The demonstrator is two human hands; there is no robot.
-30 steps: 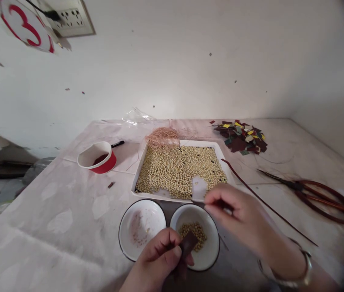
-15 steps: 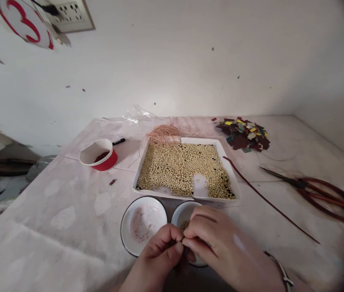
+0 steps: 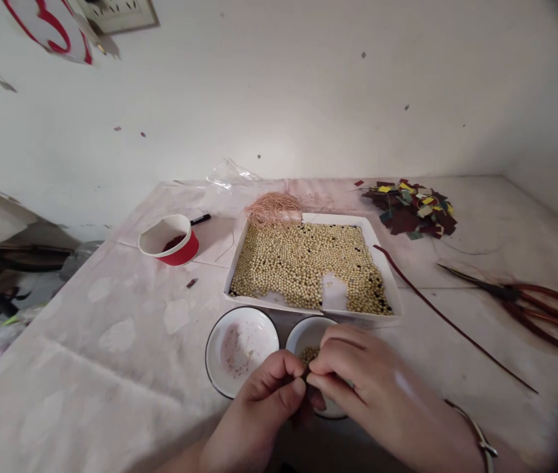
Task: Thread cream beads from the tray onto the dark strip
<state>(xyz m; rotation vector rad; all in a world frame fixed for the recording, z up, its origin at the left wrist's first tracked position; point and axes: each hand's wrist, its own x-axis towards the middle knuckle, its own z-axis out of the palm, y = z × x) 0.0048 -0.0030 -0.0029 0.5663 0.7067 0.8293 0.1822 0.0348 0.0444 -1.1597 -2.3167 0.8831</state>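
My left hand (image 3: 266, 407) and my right hand (image 3: 357, 384) meet at the fingertips, both pinched closed. Whatever sits between them is too small and too covered by fingers to name. Just beneath and behind the right fingers is a white bowl (image 3: 302, 332) holding some small tan beads or seeds (image 3: 309, 355), partly covered by that hand. To the left of it stands another dark-rimmed white bowl (image 3: 224, 332) with reddish specks on its bottom. Beyond both bowls lies a shallow white tray (image 3: 391, 289) filled with pale round beads or beans (image 3: 298, 263), with a few black ones among them.
A tangle of pinkish cord (image 3: 273, 209) rests on the tray's back left corner. At left are a red-and-white paper cup (image 3: 185, 251) and a black pen (image 3: 200, 219). To the right lie a dark red strip (image 3: 449, 322), scissors (image 3: 515, 295) and a pile of coloured scraps (image 3: 409, 210).
The view has shifted, so everything sits slightly right and higher in the picture. Both hands keep the same fingertip-to-fingertip pinch.
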